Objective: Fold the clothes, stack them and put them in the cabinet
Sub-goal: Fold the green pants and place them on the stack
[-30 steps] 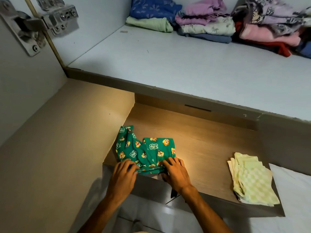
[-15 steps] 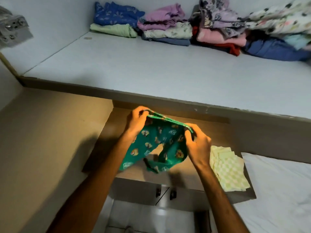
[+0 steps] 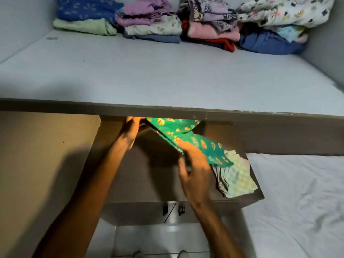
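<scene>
A small green garment [image 3: 188, 138] with yellow cartoon prints is stretched in the air over the lower wooden shelf [image 3: 149, 183]. My left hand [image 3: 131, 131] pinches its far edge just under the lip of the upper shelf. My right hand [image 3: 195, 168] grips its near edge, closer to me and lower. The cloth slopes down to the right, and its loose end hangs over a folded pale yellow-green checked cloth [image 3: 240, 179] that lies at the right end of the lower shelf.
The white upper cabinet shelf [image 3: 167, 77] holds several stacks of folded clothes [image 3: 178, 23] along its back wall. A white bed sheet [image 3: 301, 202] lies to the right. A brown cabinet panel [image 3: 41, 155] stands at left. Two small knobs [image 3: 173, 210] sit below the lower shelf.
Both hands lifted the green garment off the lower shelf, raised it and spread it out. The view has tilted up toward the upper shelf.
</scene>
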